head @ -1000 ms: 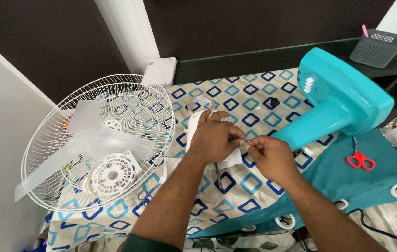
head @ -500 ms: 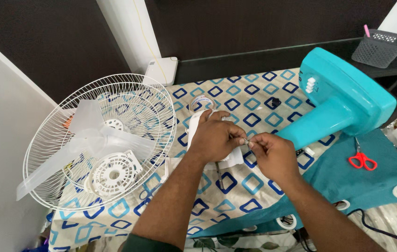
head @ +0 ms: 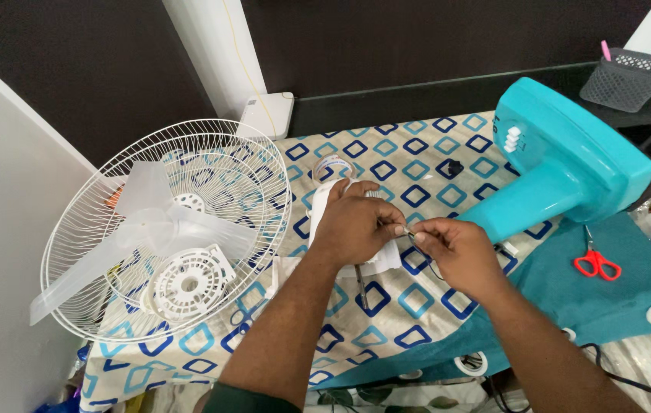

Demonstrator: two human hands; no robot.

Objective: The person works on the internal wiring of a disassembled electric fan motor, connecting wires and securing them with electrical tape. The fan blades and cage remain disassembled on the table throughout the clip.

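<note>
Together, left hand and right hand pinch wire.

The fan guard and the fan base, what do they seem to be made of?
The fan guard looks like thin metal wire with a white coating: fine, even spokes and rings. The fan base looks like moulded plastic, turquoise and smooth, with a soft sheen.

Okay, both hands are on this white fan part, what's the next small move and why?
Probably keep the left hand steady on the white part while the right hand works the small piece pinched at the fingertips, since both hands meet there and the piece looks tiny.
</note>
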